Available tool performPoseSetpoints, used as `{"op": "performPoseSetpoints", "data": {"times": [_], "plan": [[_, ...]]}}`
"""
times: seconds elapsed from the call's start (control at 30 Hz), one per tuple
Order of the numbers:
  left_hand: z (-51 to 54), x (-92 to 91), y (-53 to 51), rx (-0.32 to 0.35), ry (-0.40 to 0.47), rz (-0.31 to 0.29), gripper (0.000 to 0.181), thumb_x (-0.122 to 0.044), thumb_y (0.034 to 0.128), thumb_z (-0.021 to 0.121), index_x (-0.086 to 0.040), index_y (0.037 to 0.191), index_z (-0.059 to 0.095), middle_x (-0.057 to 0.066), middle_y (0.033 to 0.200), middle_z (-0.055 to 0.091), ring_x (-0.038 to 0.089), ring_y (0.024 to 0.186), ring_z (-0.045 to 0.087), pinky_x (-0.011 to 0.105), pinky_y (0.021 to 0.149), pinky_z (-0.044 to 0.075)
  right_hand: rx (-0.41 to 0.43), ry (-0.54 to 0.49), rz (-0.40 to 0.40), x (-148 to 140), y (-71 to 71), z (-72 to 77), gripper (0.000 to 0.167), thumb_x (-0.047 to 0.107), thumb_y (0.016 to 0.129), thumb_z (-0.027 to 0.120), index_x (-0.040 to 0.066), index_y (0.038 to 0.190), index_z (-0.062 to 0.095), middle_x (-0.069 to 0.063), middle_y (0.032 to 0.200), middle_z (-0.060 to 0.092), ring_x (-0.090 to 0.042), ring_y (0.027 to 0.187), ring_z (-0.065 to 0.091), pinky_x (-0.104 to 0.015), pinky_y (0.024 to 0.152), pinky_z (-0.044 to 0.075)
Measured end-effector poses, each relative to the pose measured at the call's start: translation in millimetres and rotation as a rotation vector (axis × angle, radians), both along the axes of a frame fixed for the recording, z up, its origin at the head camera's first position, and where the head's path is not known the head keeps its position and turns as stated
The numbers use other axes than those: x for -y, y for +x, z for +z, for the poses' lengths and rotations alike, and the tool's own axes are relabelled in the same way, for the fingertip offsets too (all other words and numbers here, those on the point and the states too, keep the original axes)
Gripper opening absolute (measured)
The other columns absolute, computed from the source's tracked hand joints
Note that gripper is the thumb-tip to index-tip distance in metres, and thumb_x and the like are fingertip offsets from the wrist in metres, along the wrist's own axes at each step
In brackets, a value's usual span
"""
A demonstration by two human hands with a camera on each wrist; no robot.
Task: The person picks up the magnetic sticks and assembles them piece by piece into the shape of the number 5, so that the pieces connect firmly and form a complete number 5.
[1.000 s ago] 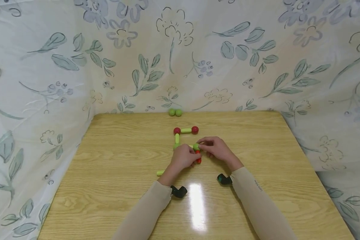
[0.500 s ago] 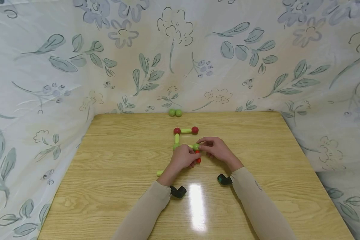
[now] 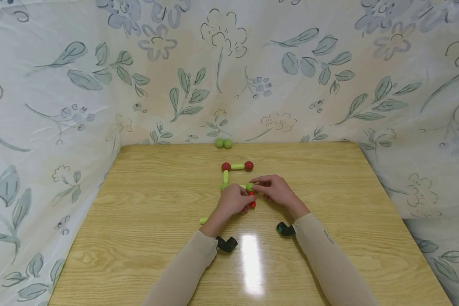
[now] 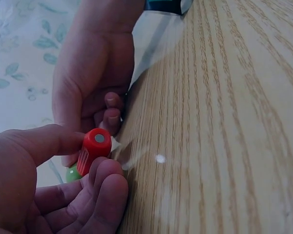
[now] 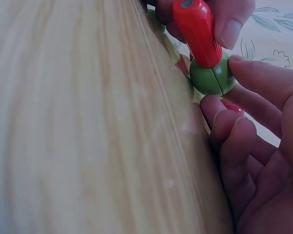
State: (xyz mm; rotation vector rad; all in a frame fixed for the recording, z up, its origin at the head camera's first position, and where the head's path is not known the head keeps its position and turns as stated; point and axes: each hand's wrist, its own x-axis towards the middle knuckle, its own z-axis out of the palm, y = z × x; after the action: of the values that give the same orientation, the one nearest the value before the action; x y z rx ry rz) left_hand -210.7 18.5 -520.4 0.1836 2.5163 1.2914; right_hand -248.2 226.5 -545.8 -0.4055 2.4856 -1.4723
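Observation:
A red rod (image 3: 253, 200) touches a green ball (image 3: 250, 187) and points toward the person. My left hand (image 3: 233, 200) pinches the rod between thumb and fingers; its bare end with a metal disc faces the left wrist view (image 4: 99, 138). With thumb and fingers, my right hand (image 3: 276, 190) holds the green ball, seen under the rod in the right wrist view (image 5: 212, 79). A yellow-green rod, partly covered by my left hand, joins this ball to another green ball (image 3: 224, 186). From there a yellow-green rod (image 3: 225, 177) runs up to a red ball (image 3: 225, 166).
Another yellow-green rod (image 3: 237, 166) links that red ball to a second red ball (image 3: 249, 165). Two green balls (image 3: 223, 143) sit at the table's back edge. A loose yellow-green rod (image 3: 204, 220) lies beside my left forearm. Black wrist devices (image 3: 227, 245) stick out at both cuffs.
The red rod's near end has shifted very slightly left. Both hands keep their holds, nearly still.

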Motion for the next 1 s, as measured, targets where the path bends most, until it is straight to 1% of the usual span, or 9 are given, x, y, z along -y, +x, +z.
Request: {"op": "performPoseSetpoints", "data": {"times": [0.1,0.23,0.4,0.63,0.77,0.87,1.0], "plan": [[0.6,0.2,0.0,0.0,0.008,0.0,0.037,-0.028,0.1016,0.079,-0.008,0.071,0.075,0.005,0.058,0.069,0.014,0.048,0.066,0.027,0.048,0.054,-0.001,0.006,-0.003,0,0.1,0.7,0.034,0.039,0.103,0.078,0.018,0.129,0.081,-0.003,0.1,0.077,-0.021,0.061,0.058,-0.032,0.058,0.051],[1.1,0.2,-0.2,0.005,0.005,-0.004,0.037,-0.029,0.102,0.079,-0.008,0.071,0.075,0.004,0.058,0.069,0.014,0.048,0.066,0.026,0.048,0.053,-0.004,0.009,0.0,0,-0.9,0.5,0.035,0.039,0.102,0.078,0.017,0.129,0.081,-0.003,0.106,0.078,-0.021,0.062,0.059,-0.033,0.058,0.052],[2.4,0.5,0.1,0.0,-0.012,-0.012,0.038,-0.03,0.1022,0.079,-0.008,0.071,0.075,0.004,0.058,0.069,0.014,0.048,0.066,0.025,0.047,0.052,-0.008,0.007,-0.002,-1,-1.5,-0.1,0.034,0.039,0.102,0.079,0.018,0.129,0.081,-0.003,0.105,0.078,-0.021,0.061,0.059,-0.033,0.058,0.051],[3.6,0.5,1.3,-0.004,-0.038,-0.02,0.038,-0.032,0.1018,0.079,-0.008,0.072,0.076,0.005,0.058,0.07,0.016,0.049,0.067,0.025,0.048,0.051,0.025,-0.021,-0.005,-2,0.0,-0.1,0.035,0.038,0.102,0.08,0.016,0.129,0.081,-0.004,0.104,0.078,-0.021,0.061,0.059,-0.031,0.055,0.05],[4.7,2.4,1.6,0.003,-0.038,-0.024,0.037,-0.033,0.1019,0.079,-0.008,0.074,0.077,0.005,0.06,0.071,0.016,0.051,0.068,0.025,0.048,0.052,0.027,-0.018,-0.008,-2,-0.5,-0.7,0.034,0.038,0.102,0.079,0.017,0.129,0.081,-0.003,0.103,0.078,-0.021,0.061,0.059,-0.03,0.055,0.05],[8.0,7.2,1.4,-0.017,-0.041,-0.032,0.036,-0.033,0.1019,0.079,-0.009,0.076,0.078,0.006,0.062,0.071,0.014,0.05,0.064,0.025,0.049,0.049,0.017,-0.008,-0.01,-2,-1.3,-1.2,0.033,0.039,0.102,0.079,0.018,0.127,0.081,-0.003,0.1,0.077,-0.021,0.061,0.059,-0.03,0.055,0.05],[17.5,18.5,-1.7,-0.051,-0.028,-0.042,0.031,-0.032,0.103,0.077,-0.007,0.085,0.081,0.011,0.069,0.073,0.011,0.052,0.059,0.025,0.051,0.045,0.011,0.004,-0.012,-1,-1.8,-1.3,0.032,0.039,0.102,0.079,0.019,0.127,0.082,-0.004,0.094,0.075,-0.021,0.062,0.059,-0.031,0.056,0.05]]}}
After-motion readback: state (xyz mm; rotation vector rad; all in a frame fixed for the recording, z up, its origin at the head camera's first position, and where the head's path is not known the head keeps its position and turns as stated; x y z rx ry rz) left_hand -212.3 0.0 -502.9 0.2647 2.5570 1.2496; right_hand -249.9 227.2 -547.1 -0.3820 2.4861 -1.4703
